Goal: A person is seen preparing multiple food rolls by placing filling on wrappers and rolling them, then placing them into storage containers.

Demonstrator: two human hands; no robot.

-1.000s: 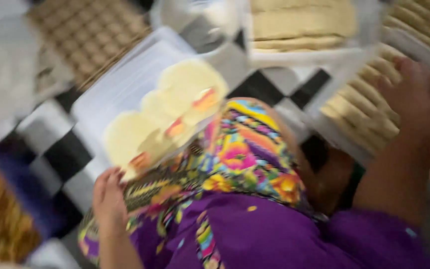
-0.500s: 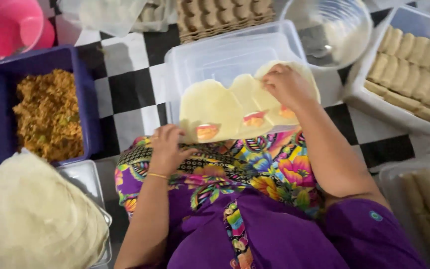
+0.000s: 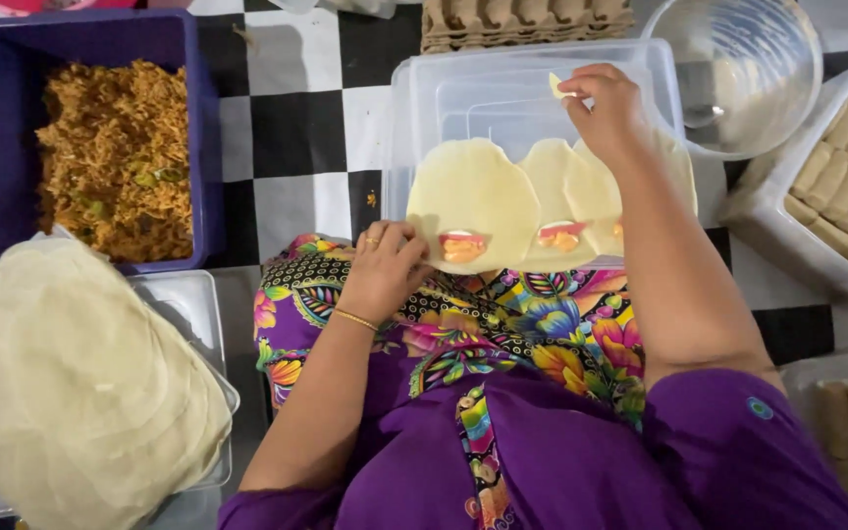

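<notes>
The left hand (image 3: 385,270) pinches the near edge of three round wrappers (image 3: 473,191) on the clear lid (image 3: 424,108), each already topped but unrolled, while the right hand (image 3: 606,108) holds a small pale piece (image 3: 556,86).

A glossy floor of large black and white checkered tiles (image 3: 296,137) spreads under everything, lit evenly and softly from above with only faint shadows, and no wall, window or furniture comes into sight from where the head view looks straight down.
</notes>
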